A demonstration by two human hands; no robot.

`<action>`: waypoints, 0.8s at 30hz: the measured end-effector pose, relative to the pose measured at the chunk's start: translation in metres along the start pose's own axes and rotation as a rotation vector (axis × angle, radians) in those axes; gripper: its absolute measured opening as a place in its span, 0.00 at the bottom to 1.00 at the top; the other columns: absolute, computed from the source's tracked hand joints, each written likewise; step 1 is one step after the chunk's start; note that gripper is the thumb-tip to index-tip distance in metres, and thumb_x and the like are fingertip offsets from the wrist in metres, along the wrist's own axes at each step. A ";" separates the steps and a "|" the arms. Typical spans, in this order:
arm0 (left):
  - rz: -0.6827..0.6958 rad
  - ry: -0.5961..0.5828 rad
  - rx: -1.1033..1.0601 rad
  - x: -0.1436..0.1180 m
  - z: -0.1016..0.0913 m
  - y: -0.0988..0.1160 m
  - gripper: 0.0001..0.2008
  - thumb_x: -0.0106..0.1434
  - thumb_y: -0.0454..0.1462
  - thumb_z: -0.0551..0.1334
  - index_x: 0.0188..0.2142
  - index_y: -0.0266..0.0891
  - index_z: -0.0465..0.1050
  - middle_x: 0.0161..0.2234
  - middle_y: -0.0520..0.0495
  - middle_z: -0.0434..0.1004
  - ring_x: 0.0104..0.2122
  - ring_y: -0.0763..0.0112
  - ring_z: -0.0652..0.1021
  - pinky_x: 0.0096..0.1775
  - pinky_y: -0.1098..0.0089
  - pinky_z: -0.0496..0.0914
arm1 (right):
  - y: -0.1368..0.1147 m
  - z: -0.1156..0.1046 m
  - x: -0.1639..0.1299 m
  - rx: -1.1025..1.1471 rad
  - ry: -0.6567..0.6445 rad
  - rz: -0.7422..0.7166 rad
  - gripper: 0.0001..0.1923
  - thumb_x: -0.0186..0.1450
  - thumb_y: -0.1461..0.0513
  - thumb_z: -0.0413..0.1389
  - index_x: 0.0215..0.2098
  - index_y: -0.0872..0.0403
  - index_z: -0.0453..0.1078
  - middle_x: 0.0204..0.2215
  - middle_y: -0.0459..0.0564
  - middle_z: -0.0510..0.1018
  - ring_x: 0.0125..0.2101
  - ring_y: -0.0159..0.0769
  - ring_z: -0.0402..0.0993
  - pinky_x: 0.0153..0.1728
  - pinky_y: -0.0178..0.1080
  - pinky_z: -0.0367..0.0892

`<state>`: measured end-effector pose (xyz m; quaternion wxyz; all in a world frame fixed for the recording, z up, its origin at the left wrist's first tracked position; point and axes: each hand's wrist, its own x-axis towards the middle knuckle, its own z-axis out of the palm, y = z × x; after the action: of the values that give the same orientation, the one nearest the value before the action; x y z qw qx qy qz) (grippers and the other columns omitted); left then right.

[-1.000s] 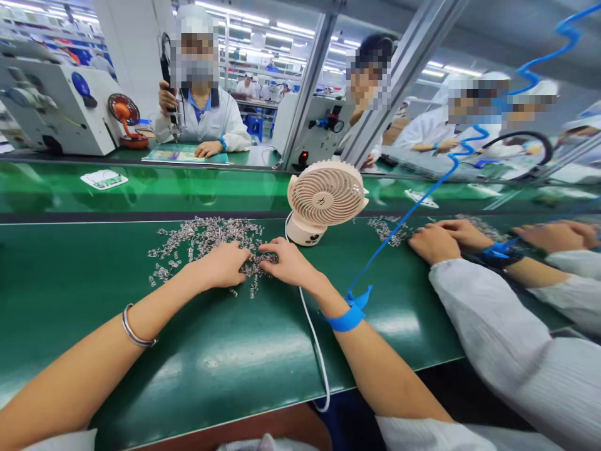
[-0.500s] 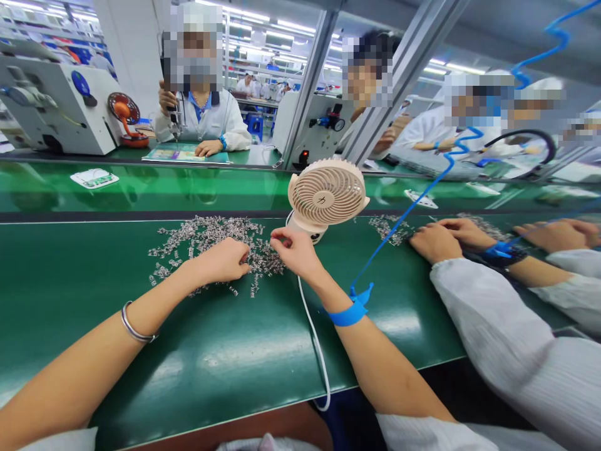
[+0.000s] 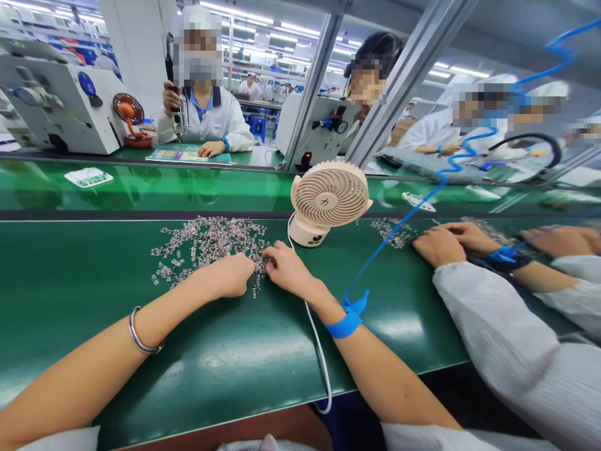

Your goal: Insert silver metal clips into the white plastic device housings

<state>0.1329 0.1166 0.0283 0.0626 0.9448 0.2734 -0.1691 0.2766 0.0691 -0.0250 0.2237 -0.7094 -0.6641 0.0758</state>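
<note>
Green surface; beige fan at its back edge. Heap of small metal parts spread wider than deep, long axis left–right; single parts' pointing too small to tell. Left hand loosely curled, right hand pinching at the heap's near-right edge; what either holds, cannot tell. Best done one part at a time with fingertips.

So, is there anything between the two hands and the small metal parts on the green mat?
Nothing visible. The left hand and the right hand both rest at the near edge of the pile of small metal parts. The beige desk fan stands beside it.
</note>
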 end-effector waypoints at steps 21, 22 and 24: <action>-0.035 0.199 -0.026 0.011 0.022 0.006 0.11 0.57 0.28 0.54 0.39 0.32 0.70 0.35 0.35 0.74 0.42 0.54 0.75 0.44 0.60 0.67 | -0.007 0.019 -0.003 0.138 0.218 -0.049 0.09 0.53 0.72 0.46 0.27 0.55 0.64 0.26 0.48 0.64 0.27 0.33 0.62 0.30 0.35 0.60; -0.040 0.210 -0.033 0.011 0.022 0.005 0.11 0.57 0.28 0.54 0.39 0.32 0.70 0.35 0.35 0.74 0.42 0.54 0.75 0.44 0.60 0.67 | -0.007 0.019 -0.003 0.149 0.227 -0.055 0.09 0.53 0.72 0.46 0.26 0.54 0.63 0.25 0.47 0.64 0.26 0.33 0.62 0.29 0.34 0.60; -0.045 0.233 -0.048 0.011 0.023 0.004 0.12 0.57 0.28 0.53 0.40 0.30 0.70 0.36 0.34 0.74 0.43 0.53 0.74 0.44 0.59 0.67 | -0.007 0.020 -0.003 0.172 0.249 -0.064 0.08 0.54 0.72 0.46 0.25 0.54 0.62 0.25 0.47 0.64 0.26 0.32 0.62 0.28 0.34 0.59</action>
<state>0.1378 0.1138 0.0032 0.0490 0.9499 0.3042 -0.0528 0.2624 0.0704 -0.0402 0.3668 -0.6698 -0.6446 0.0367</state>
